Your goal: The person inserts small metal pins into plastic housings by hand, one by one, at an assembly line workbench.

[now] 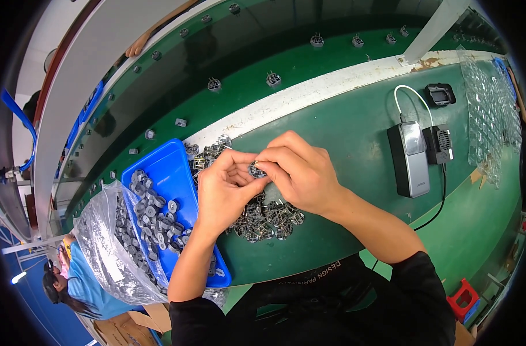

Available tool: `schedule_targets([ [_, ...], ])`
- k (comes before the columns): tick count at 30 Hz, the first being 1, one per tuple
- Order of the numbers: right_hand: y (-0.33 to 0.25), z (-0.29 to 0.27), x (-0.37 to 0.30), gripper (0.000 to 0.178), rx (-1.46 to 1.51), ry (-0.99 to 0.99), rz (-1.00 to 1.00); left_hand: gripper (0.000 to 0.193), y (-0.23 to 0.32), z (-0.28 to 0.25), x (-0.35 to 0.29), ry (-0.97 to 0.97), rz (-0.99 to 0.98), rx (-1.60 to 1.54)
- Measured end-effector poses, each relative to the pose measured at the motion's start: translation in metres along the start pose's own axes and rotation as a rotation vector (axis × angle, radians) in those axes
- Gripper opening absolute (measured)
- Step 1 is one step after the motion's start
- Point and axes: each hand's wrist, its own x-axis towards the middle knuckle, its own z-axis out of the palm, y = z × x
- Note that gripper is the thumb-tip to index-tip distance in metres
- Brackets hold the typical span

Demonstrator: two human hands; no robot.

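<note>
Close together over the green table, both my hands meet at one small round dark part with metal bits on it [256, 169]. My left hand [221, 187] grips its near left side, fingers curled. My right hand [305, 172] pinches it from the right between thumb and fingers. Just below lies a heap of small round parts with metal pins [267, 220], and the pile runs on behind my left hand. To the left, a blue tray [184, 168] holds many grey round caps [159, 222]; my left forearm crosses over its near end.
A clear plastic bag [95, 230] of grey caps leans over the tray's left side. Beyond a white ledge [309, 92], spaced parts sit on a green conveyor belt [245, 106]. At right are a power bank [411, 167] with cables and clear plastic trays [485, 115]. Another person [93, 279] is lower left.
</note>
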Motion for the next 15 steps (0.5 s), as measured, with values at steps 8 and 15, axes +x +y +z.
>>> schedule_targets([
  [8, -0.002, 0.0, -0.003, 0.016, 0.02, 0.001, -0.004, 0.032, 0.007, -0.002, 0.002, -0.054, -0.043, -0.214],
  [15, 0.009, -0.002, 0.003, 0.025, 0.194, -0.084, 0.219, 0.02, 0.011, -0.037, 0.041, -0.089, -0.023, -0.06],
])
